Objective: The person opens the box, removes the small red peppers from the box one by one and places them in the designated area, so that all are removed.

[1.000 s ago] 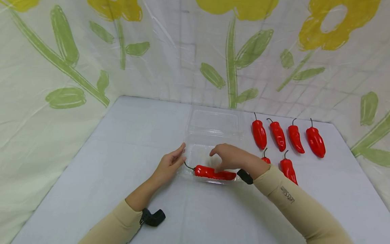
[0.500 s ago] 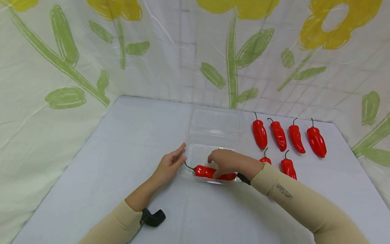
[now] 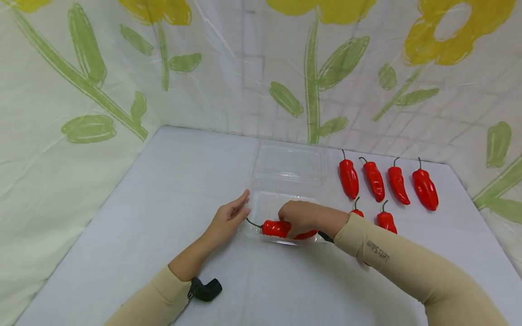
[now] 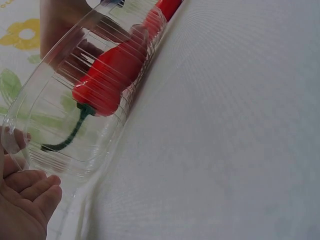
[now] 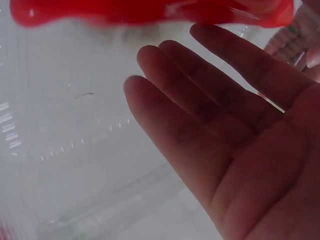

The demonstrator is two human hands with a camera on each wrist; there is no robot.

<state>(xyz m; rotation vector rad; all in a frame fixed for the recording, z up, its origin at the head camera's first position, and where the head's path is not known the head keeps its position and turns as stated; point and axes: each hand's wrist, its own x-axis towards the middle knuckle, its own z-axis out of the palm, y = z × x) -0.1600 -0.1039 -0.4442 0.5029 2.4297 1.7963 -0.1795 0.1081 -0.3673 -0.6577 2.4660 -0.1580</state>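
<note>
A long red pepper (image 3: 276, 228) lies along the near side of an open clear plastic container (image 3: 265, 199), its green stem pointing left. My right hand (image 3: 301, 216) reaches down over the pepper's middle and pinches it, thumb on the near side and index finger on the far side. The other fingers stretch loosely over the container floor in the right wrist view. At the container's left end is my left hand (image 3: 223, 222), thumb and index fingertips resting against the plastic edge. In the left wrist view its remaining fingers (image 4: 47, 192) are loosely bent beside the corner.
The container's hinged lid (image 3: 290, 160) lies flat behind it. To the right, several red peppers (image 3: 374, 181) form a back row, with two more, including a partly covered pepper (image 3: 386, 222), near the right sleeve (image 3: 391, 253). A flowered curtain (image 3: 220, 90) rises behind the table (image 3: 183, 181).
My right hand's fingers have come down and closer together on the pepper, and its forearm has swung slightly. The left hand stays in place.
</note>
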